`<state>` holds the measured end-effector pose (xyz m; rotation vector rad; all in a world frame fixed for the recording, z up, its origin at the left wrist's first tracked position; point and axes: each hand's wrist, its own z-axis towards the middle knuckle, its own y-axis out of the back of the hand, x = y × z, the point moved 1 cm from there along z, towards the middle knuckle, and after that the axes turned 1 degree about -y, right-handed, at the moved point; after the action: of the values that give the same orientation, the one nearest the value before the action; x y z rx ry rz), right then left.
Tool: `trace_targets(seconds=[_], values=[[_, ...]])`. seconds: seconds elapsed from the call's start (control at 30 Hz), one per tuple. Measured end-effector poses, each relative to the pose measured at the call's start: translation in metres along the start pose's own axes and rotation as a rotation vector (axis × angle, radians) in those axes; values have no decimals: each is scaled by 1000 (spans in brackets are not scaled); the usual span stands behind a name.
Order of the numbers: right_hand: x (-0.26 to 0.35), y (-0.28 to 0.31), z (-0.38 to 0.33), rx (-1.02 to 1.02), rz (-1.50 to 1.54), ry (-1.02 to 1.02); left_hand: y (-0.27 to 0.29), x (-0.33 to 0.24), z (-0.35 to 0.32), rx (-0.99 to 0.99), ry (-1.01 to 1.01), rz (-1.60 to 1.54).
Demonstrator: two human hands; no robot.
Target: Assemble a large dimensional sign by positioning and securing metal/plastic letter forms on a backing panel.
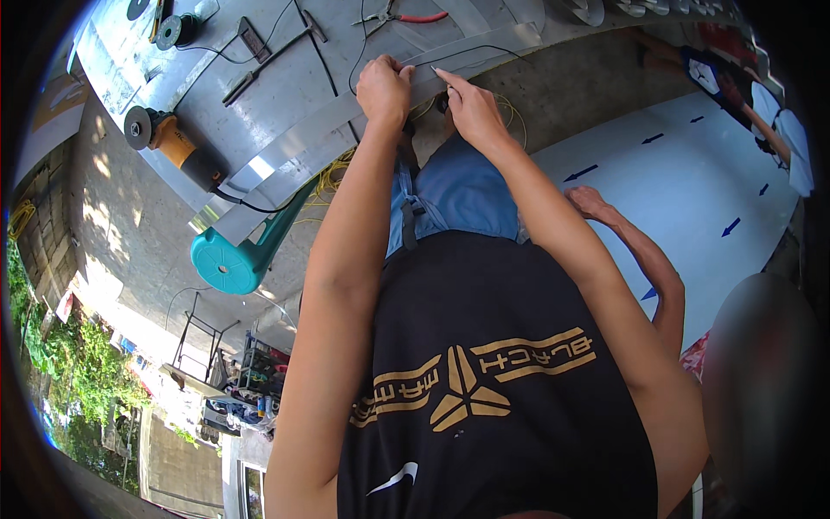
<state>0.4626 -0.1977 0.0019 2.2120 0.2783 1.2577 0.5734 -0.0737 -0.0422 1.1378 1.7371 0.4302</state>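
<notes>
Left hand (382, 86) clenched on thin, stiff, probably sharp-edged metal strip (484, 48) on desk (285, 78); right hand (471, 108) pinching slim tool (443, 74); best gripped flat, off edges.

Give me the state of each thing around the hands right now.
Left hand: fisted, pressing on the metal strip.
Right hand: pinching a thin pointed tool at the strip.
Metal strip: flat on the sheet, under both hands.
Grinder: lying on its side, untouched, cord attached.
Pliers: lying on the sheet, untouched; whether open or shut is unclear.
Hammer: lying flat, untouched.
Teal stool: tipped on its side.
</notes>
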Motion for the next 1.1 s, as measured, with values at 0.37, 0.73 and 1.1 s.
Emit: trace_targets(seconds=[0.37,0.73,1.1], values=[[-9,-7,1,-1,32,5,1,0,4,-10,-7,46],[-15,-11,2,-43,-3,43,8,-7,2,16,20,26],[25,20,-2,213,-438,-124,1,2,3,-6,17,40]])
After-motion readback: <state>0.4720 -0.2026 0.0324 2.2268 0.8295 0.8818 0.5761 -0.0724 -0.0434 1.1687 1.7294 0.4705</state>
